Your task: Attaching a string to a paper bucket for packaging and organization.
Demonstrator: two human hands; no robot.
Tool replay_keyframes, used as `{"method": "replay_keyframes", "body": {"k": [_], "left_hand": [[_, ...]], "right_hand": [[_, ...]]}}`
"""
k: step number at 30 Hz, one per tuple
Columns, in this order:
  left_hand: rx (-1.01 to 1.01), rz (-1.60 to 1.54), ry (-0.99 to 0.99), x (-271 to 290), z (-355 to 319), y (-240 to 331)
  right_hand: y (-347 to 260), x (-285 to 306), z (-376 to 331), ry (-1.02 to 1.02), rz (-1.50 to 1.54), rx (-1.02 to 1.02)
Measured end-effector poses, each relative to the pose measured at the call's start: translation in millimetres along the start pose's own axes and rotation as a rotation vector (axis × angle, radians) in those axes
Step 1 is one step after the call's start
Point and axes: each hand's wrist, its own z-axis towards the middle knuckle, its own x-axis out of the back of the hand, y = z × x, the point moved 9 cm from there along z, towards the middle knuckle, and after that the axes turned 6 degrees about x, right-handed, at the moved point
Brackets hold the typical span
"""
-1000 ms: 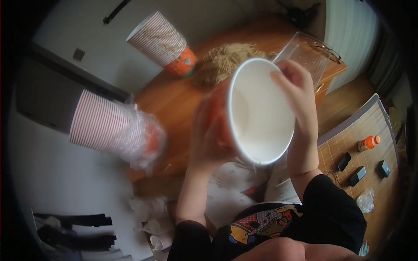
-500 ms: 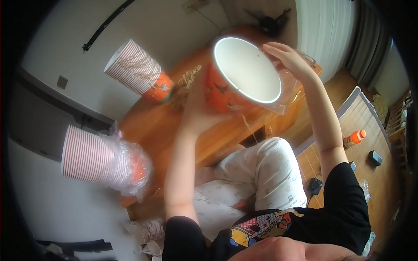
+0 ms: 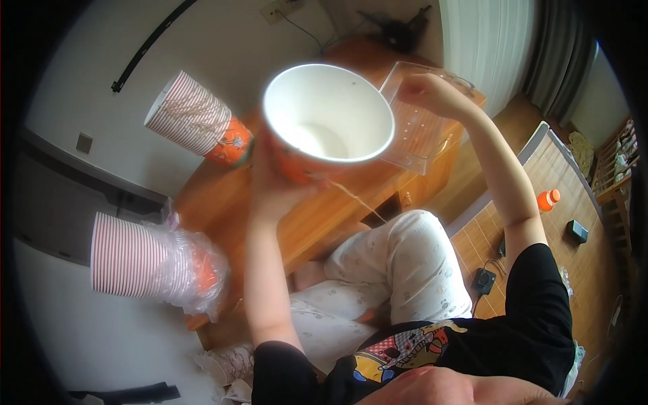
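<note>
My left hand (image 3: 278, 185) is wrapped round the side of a large paper bucket (image 3: 287, 158), orange outside and white inside, held tilted above the table with its mouth toward me. Its inside looks bare apart from a small dark speck near the rim. A thin strand of twine (image 3: 358, 197) hangs below it. To the right, my right hand (image 3: 426, 93) has its fingers curled together over a clear plastic tray (image 3: 417, 138). What those fingers hold, if anything, is hidden.
On the wooden table (image 3: 223, 196) stands a leaning stack of paper buckets (image 3: 196, 111) draped with twine. Nearer left is another stack (image 3: 131, 253), partly in a clear plastic bag (image 3: 192, 266). An orange-capped bottle (image 3: 548, 200) and a dark box (image 3: 577, 231) sit on the floor at right.
The bucket has shifted left in my left hand, its mouth turned more upward. My right hand has left the bucket's rim, and its fingers have curled in over the clear tray.
</note>
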Motion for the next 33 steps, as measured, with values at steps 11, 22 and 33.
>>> {"method": "replay_keyframes", "body": {"k": [11,22,33], "left_hand": [[0.016,-0.013,0.094,37.2,-55.5,-56.0],[-0.034,0.257,0.29,45.8,-110.7,-32.2],[-0.046,0.031,0.527,25.2,-174.0,-13.0]], "right_hand": [[2.5,3.5,-9.2,-0.053,-0.295,0.044],[-19.2,23.9,-12.0,0.156,-0.374,0.115],[-189.6,-157.4,-145.7,-0.153,0.278,0.352]]}}
